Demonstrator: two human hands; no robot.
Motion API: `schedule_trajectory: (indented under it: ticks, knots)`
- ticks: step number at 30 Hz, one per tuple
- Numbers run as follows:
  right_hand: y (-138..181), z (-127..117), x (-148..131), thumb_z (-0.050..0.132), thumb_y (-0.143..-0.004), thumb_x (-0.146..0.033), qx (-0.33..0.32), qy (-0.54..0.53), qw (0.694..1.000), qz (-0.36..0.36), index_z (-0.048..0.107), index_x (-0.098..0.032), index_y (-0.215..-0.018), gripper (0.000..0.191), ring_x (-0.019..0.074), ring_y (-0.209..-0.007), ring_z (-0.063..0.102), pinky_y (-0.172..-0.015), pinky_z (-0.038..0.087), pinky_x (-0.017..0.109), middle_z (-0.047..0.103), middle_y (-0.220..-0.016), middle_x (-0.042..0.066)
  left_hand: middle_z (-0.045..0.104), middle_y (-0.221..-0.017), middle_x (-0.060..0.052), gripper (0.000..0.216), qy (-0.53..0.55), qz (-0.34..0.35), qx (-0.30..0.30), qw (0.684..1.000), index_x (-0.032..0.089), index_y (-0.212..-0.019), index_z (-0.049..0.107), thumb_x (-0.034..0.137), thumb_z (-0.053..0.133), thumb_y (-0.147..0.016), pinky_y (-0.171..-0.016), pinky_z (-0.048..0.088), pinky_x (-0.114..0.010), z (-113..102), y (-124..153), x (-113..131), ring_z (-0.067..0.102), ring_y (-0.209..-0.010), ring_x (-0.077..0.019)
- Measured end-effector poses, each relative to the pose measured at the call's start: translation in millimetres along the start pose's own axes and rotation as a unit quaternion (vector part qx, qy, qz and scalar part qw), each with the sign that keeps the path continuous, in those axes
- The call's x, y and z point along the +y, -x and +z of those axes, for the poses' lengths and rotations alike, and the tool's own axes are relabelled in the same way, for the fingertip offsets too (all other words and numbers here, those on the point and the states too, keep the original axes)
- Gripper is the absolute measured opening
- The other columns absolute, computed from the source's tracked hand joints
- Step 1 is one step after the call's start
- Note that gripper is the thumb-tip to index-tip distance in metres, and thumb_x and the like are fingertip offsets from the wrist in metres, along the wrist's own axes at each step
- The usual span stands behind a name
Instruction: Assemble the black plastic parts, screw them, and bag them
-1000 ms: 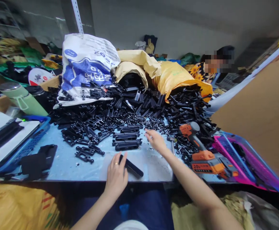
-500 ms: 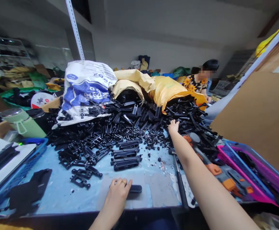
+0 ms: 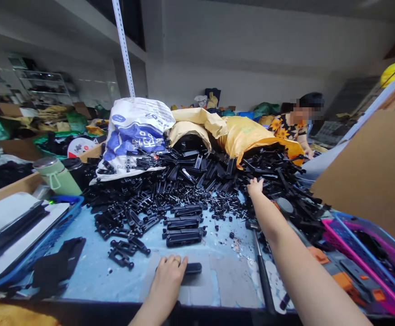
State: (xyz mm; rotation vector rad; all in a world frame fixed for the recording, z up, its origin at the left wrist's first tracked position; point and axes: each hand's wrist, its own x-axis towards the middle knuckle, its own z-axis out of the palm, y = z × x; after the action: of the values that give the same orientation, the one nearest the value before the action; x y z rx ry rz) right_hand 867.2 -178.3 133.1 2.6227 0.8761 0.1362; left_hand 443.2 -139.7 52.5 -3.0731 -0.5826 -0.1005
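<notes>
On the grey mat at the front of the bench, my left hand (image 3: 169, 277) is closed over a black plastic bar (image 3: 193, 268). The bar's right end sticks out past my fingers; the rest is hidden under the hand. My right arm is stretched far forward, and my right hand (image 3: 255, 186) is at the near edge of the heap of long black plastic parts (image 3: 272, 167). Its fingers look apart, with nothing visible in them. Between the hands lies a row of several similar black bars (image 3: 185, 236), with small screws (image 3: 223, 203) scattered behind them.
A hammer (image 3: 263, 276) and an orange-grey power tool (image 3: 350, 271) lie under and beside my right arm. Baskets (image 3: 333, 231) stand at right, a blue basket (image 3: 78, 203) and green flask (image 3: 56, 174) at left. Sacks (image 3: 258, 133) line the back; another person (image 3: 289, 127) sits beyond.
The view has shifted, so the scene sits further right in the picture. My left hand stays on the black bar, and my right hand remains at the heap's edge.
</notes>
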Motion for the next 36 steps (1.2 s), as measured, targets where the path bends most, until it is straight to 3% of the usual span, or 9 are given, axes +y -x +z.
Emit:
schedule_trajectory:
  ticks: [4, 8, 11, 14, 18, 21, 25, 31, 36]
  knots:
    - [25, -30, -7, 0.046, -0.088, -0.031, 0.039, -0.023, 0.996, -0.080, 0.050, -0.013, -0.110, 0.029, 0.0187, -0.094, 0.054, -0.084, 0.041, 0.041, 0.054, -0.108, 0.009, 0.059, -0.093, -0.009, 0.043, 0.015, -0.019, -0.024, 0.999, 0.017, -0.116, 0.052, 0.002, 0.038, -0.078, -0.072, 0.041, -0.037, -4, -3, 2, 0.054, -0.086, -0.0217]
    - [94, -47, -25, 0.034, -0.092, -0.033, 0.071, -0.071, 0.959, -0.266, 0.042, -0.012, -0.117, 0.034, 0.0179, -0.092, 0.052, -0.080, 0.036, 0.033, 0.055, -0.104, 0.013, 0.055, -0.102, -0.010, 0.040, 0.105, 0.013, -0.034, 0.994, 0.019, -0.121, 0.046, 0.016, 0.046, -0.081, -0.079, 0.041, -0.037, -5, -9, 8, 0.050, -0.094, -0.0227]
    - [171, -33, -41, 0.045, -0.085, -0.044, 0.034, -0.095, 0.893, -0.438, 0.052, -0.023, -0.099, 0.027, 0.0147, -0.088, 0.052, -0.074, 0.035, 0.024, 0.058, -0.096, 0.003, 0.054, -0.103, -0.008, 0.036, 0.174, 0.055, -0.030, 0.983, 0.020, -0.119, 0.045, 0.022, 0.044, -0.084, -0.083, 0.040, -0.035, -4, -14, 8, 0.049, -0.097, -0.0208]
    - [235, 1, -53, 0.036, -0.087, -0.050, 0.007, -0.118, 0.837, -0.535, 0.054, -0.023, -0.091, 0.033, 0.0148, -0.077, 0.054, -0.065, 0.035, 0.025, 0.059, -0.085, 0.002, 0.055, -0.101, -0.007, 0.030, 0.212, 0.078, -0.052, 0.973, 0.020, -0.114, 0.048, 0.024, 0.040, -0.085, -0.083, 0.039, -0.034, -7, -18, 7, 0.049, -0.097, -0.0203]
    - [270, 40, -67, 0.031, -0.089, -0.049, 0.015, -0.166, 0.850, -0.499, 0.052, -0.019, -0.089, 0.036, 0.0144, -0.071, 0.055, -0.056, 0.032, 0.025, 0.058, -0.081, 0.003, 0.054, -0.104, -0.007, 0.033, 0.221, 0.081, -0.070, 0.969, 0.018, -0.114, 0.047, 0.029, 0.038, -0.085, -0.086, 0.036, -0.036, -16, -22, 11, 0.047, -0.101, -0.0215]
    - [274, 46, -75, 0.033, -0.089, -0.048, 0.028, -0.185, 0.862, -0.472, 0.051, -0.020, -0.089, 0.032, 0.0141, -0.071, 0.055, -0.054, 0.030, 0.024, 0.058, -0.080, 0.002, 0.054, -0.103, -0.007, 0.043, 0.220, 0.079, -0.065, 0.970, 0.019, -0.107, 0.050, 0.049, 0.047, -0.077, -0.085, 0.037, -0.038, -20, -21, 14, 0.047, -0.100, -0.0241]
    - [280, 37, -82, 0.036, -0.089, -0.046, 0.074, -0.167, 0.885, -0.428, 0.051, -0.022, -0.090, 0.029, 0.0158, -0.072, 0.054, -0.054, 0.028, 0.026, 0.057, -0.081, 0.002, 0.055, -0.098, -0.006, 0.063, 0.222, 0.071, -0.034, 0.972, 0.018, -0.105, 0.047, 0.057, 0.064, -0.058, -0.081, 0.038, -0.037, -20, -16, 14, 0.050, -0.092, -0.0249]
    - [287, 16, -82, 0.039, -0.089, -0.039, 0.128, -0.136, 0.889, -0.417, 0.050, -0.021, -0.091, 0.020, 0.0174, -0.072, 0.051, -0.058, 0.029, 0.029, 0.057, -0.081, 0.004, 0.057, -0.094, -0.006, 0.042, 0.244, 0.071, 0.016, 0.967, 0.019, -0.101, 0.046, 0.042, 0.059, -0.070, -0.073, 0.041, -0.032, -13, -9, 11, 0.054, -0.088, -0.0211]
    - [277, 3, -79, 0.042, -0.088, -0.042, 0.125, -0.132, 0.875, -0.449, 0.051, -0.021, -0.087, 0.022, 0.0167, -0.070, 0.051, -0.058, 0.030, 0.028, 0.056, -0.079, 0.003, 0.058, -0.091, -0.006, 0.037, 0.254, 0.069, 0.041, 0.964, 0.018, -0.097, 0.049, 0.045, 0.057, -0.072, -0.072, 0.042, -0.030, -8, -4, 8, 0.056, -0.085, -0.0199]
